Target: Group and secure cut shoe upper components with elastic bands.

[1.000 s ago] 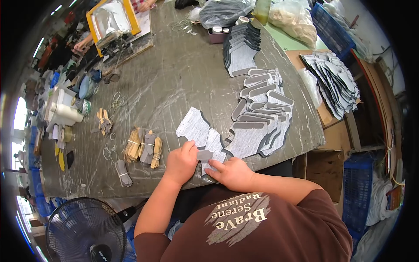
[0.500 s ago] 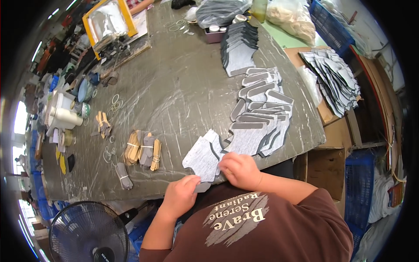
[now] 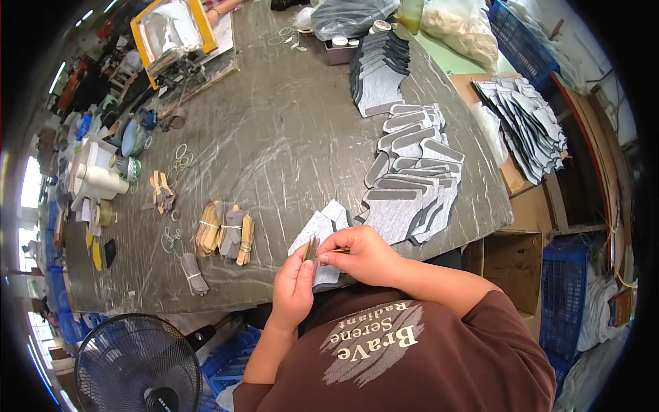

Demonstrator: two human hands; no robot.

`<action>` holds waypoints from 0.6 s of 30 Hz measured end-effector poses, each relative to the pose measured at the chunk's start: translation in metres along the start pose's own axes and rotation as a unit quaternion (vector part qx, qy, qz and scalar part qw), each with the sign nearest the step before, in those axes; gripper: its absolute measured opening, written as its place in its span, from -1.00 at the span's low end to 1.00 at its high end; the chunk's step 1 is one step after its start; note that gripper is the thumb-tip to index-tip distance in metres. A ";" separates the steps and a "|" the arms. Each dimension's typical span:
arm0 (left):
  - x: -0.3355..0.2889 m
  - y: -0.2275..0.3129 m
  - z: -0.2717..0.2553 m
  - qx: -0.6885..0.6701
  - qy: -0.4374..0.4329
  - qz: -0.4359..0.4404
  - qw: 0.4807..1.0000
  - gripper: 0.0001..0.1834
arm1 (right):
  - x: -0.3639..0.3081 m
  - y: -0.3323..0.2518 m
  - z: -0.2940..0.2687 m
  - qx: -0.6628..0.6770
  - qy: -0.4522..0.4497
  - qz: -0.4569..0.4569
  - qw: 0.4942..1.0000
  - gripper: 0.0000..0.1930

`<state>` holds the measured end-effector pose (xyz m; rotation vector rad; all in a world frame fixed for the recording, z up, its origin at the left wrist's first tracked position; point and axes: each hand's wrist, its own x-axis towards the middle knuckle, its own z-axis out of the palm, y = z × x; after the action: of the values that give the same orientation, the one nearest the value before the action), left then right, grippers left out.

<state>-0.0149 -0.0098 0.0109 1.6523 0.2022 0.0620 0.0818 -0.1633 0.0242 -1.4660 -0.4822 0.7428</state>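
At the table's near edge, my left hand (image 3: 294, 283) is closed on thin grey-brown strips (image 3: 311, 248) seen edge-on. My right hand (image 3: 364, 253) meets it, fingertips pinching another thin strip (image 3: 340, 250). Beneath and behind both hands lie light grey fabric pieces (image 3: 312, 230) with curved edges, partly covered by my fingers. Close on the right are overlapping fabric pieces (image 3: 395, 214) with dark grey strips on them. To the left lie bundles of beige strips (image 3: 208, 230) and grey strips (image 3: 232, 233), bound with bands.
A dark stack of fabric pieces (image 3: 379, 75) sits farther back. Rubber bands (image 3: 182, 158) are scattered at left. A yellow frame (image 3: 206, 31) stands at the far left, with another person's arm (image 3: 223, 7) behind it. A fan (image 3: 137, 364) is below the table edge.
My left hand has moved up and over the fabric pieces, bringing its strips upright. My right hand has risen slightly and turned toward it; both now meet at the strips.
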 end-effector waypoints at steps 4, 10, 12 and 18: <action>0.002 0.003 0.002 0.153 0.028 0.083 0.984 -0.67 | -0.001 -0.004 -0.001 -0.017 0.011 0.018 1.000 -0.88; 0.002 0.009 0.004 0.244 0.019 0.108 0.964 -0.67 | 0.000 0.002 -0.002 -0.028 0.014 0.014 0.999 -0.89; 0.003 -0.001 0.003 0.218 0.023 0.131 0.967 -0.68 | 0.002 0.004 -0.001 0.020 0.010 0.008 1.000 -0.89; -0.002 -0.001 0.010 -0.106 -0.006 0.001 0.994 -0.69 | 0.002 0.016 0.006 0.061 -0.004 -0.055 0.997 -0.92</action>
<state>-0.0151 -0.0194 0.0090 1.4410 0.1787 0.0716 0.0768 -0.1586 0.0080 -1.3138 -0.5105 0.6795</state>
